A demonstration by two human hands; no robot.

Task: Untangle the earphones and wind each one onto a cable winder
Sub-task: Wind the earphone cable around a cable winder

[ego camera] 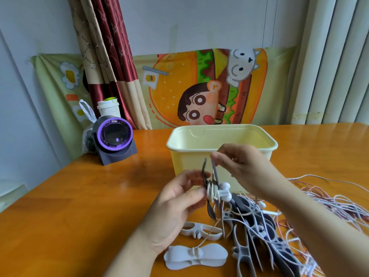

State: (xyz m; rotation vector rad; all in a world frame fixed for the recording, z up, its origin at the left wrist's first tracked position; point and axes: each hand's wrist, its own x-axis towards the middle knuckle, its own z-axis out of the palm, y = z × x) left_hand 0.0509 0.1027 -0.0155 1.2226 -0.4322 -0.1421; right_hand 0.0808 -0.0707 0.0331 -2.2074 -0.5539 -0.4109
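One dark winder [212,189] pinched by left grip [179,204], right grip [239,164] | one yellow tub [219,127]

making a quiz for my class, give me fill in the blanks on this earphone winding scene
The left hand holds a dark cable winder wrapped in ____ earphone cable.
Behind the right hand stands an open ____ box.
The device on the left of the table has a ____ ring.
Missing: white, yellow, purple.
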